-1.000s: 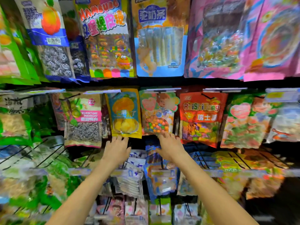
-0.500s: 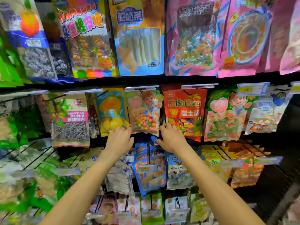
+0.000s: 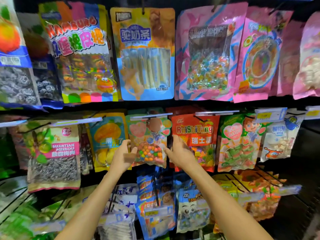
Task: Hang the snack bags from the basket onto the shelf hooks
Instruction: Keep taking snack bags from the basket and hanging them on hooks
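Head, left hand (image 3: 122, 157), right hand (image 3: 181, 153) flank bag (image 3: 150, 152)

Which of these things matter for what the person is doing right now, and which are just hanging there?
In the job: left hand, right hand, the bean-candy bag between them, and its labelled hook. The basket is out of view.

Just hanging there: yellow mango bag, red RuiShiTang bag, green watermelon bag, blue milk-stick bag above.
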The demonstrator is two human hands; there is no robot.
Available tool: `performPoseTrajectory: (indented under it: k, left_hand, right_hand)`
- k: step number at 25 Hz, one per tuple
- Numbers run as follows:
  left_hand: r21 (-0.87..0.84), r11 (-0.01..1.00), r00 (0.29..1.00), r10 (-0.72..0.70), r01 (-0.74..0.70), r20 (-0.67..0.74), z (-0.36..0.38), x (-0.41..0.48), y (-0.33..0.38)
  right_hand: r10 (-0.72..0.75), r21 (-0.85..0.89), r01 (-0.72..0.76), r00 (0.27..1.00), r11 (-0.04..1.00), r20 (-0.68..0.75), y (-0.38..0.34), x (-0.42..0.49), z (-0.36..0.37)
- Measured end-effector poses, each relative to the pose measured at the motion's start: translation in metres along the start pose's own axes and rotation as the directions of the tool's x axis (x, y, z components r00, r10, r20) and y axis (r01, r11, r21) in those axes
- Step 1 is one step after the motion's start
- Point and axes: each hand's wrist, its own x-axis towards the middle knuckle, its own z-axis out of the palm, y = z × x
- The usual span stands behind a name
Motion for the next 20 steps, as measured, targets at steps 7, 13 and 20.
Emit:
performPoseTrajectory:
  k: [7,13,20]
  left_hand:
    - [-0.074,0.996,0.998,-0.051,0.054,0.034,0.013,0.031,-0.014]
    - [-0.083,0.996,1.0,-0.011,0.011,0.001,0.024,0.042,-0.018]
    - [-0.166,0.984,0.99,-0.089,0.07,-0.11,0.032,0.052,-0.024]
  right_hand:
    - [0.175,0.425,-0.144,0.984,0.894,-0.035,0.006,0.024,0.022]
    - [0.153,0.55,-0.075,0.983,0.832,-0.097,0.003,0.045,0.044]
    - [0.1,0.48,0.034,0.963,0.877,-0.25,0.003,0.061,0.051]
